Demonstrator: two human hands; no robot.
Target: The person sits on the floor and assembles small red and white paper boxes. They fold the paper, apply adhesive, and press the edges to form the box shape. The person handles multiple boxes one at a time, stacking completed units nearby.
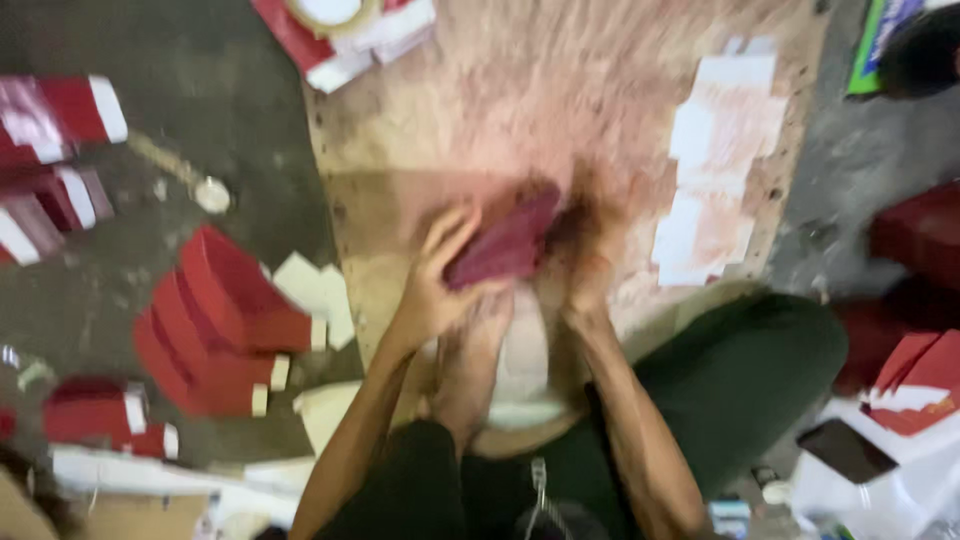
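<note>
The picture is blurred by motion. My left hand (pixel 440 285) and my right hand (pixel 585 270) both grip a dark red folded box piece (pixel 505 245), held over a worn pink-stained wooden board (pixel 560 90) on the floor. My left fingers wrap the piece's near left edge; my right hand covers its right end. My bare foot (pixel 475 370) rests just below the hands, with a pale object (pixel 525 355) beside it. My legs in dark green trousers (pixel 740 370) lie to either side.
A stack of red and white folded boxes (pixel 215 320) lies left of the board, with more at the far left (pixel 55 125). White paper strips (pixel 715 160) sit on the board's right side. A tape roll (pixel 330 12) is at the top. A dark phone (pixel 845 450) lies at lower right.
</note>
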